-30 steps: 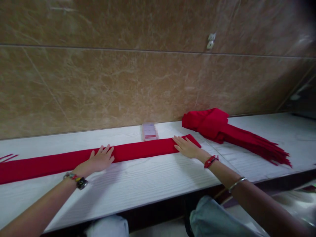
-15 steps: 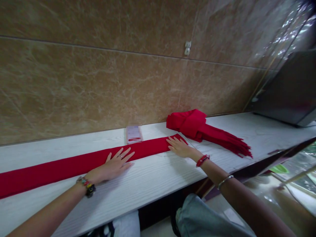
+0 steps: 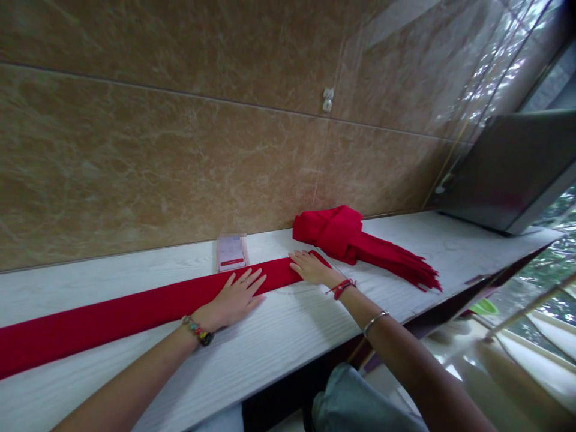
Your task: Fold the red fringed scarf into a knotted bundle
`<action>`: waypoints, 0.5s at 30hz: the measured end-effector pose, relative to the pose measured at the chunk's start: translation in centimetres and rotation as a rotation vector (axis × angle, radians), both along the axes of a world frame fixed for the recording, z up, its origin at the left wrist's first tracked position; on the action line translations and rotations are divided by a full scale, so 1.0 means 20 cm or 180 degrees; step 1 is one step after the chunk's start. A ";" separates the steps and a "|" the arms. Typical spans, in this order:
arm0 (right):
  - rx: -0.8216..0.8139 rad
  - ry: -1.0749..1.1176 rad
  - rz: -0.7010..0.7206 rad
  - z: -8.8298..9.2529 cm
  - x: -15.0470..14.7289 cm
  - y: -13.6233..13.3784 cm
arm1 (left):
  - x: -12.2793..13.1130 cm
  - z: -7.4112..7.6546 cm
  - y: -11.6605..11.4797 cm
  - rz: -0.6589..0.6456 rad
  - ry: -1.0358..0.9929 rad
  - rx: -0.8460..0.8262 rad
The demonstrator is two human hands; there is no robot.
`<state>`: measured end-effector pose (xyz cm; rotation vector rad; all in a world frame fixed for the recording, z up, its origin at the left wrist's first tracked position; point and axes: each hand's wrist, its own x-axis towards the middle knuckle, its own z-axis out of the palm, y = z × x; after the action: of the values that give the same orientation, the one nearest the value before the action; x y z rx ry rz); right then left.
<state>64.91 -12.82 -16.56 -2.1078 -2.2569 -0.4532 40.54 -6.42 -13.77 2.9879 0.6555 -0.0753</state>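
A long red scarf [image 3: 135, 312], folded into a flat, narrow band, stretches across the white counter from the left edge of view. My left hand [image 3: 236, 297] lies flat on its front edge, fingers spread and pointing away from me. Close to the scarf's right end rests my right hand [image 3: 310, 267], palm down with fingers extended, covering part of the cloth. Just beyond that end sits a second red scarf [image 3: 330, 231], bundled or knotted, its fringed tail trailing to the right. A small flat clear packet [image 3: 231, 252] lies behind the band, near my left fingertips.
The white wood-grain counter [image 3: 279, 327] runs along a brown marbled tile wall [image 3: 180, 162]. A small white fitting [image 3: 328, 99] is on the wall. A large dark grey box-like object [image 3: 508, 174] stands at the counter's far right. My knee [image 3: 360, 399] is below the front edge.
My left hand has slid right along the folded scarf, closer to my right hand. My right hand stays near the scarf's end. The camera view has shifted a little to the right.
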 end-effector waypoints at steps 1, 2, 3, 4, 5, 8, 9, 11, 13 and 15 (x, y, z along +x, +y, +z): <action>-0.0019 -0.0047 -0.0045 -0.01 0.04 -0.02 | -0.02 -0.01 0.00 -0.0006 0.0015 -0.0077; -0.0051 -0.0103 -0.0082 -0.02 0.08 -0.04 | -0.05 -0.01 0.01 -0.0007 0.0006 -0.0145; -0.0090 -0.0168 -0.0113 -0.01 0.13 -0.05 | -0.08 -0.01 0.01 0.0003 -0.0001 -0.0208; -0.0136 -0.0248 -0.0118 -0.01 0.16 -0.07 | -0.11 -0.01 0.01 0.0026 0.0000 -0.0264; -0.0183 -0.0332 -0.0111 0.00 0.19 -0.07 | -0.14 0.00 0.01 0.0063 0.0009 -0.0305; -0.0128 -0.0424 -0.0118 0.04 0.16 -0.06 | -0.25 0.04 0.00 0.0266 0.0078 -0.0322; -0.0018 -0.0350 -0.0128 0.05 0.12 -0.04 | -0.30 0.05 0.00 0.0379 0.0073 -0.0263; 0.0178 -0.0098 -0.0042 0.06 -0.01 0.00 | -0.40 0.05 0.01 0.0624 0.0034 -0.0101; 0.0131 0.0199 0.0226 0.05 -0.16 0.03 | -0.49 0.04 0.01 0.0784 0.0065 -0.0028; -0.0109 0.0421 0.0510 0.04 -0.27 0.04 | -0.57 0.03 0.01 0.0830 0.0134 -0.0047</action>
<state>59.57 -11.99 -15.80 -1.8896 -2.3483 -0.2625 29.23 -6.24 -13.15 2.8645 1.0368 -0.1253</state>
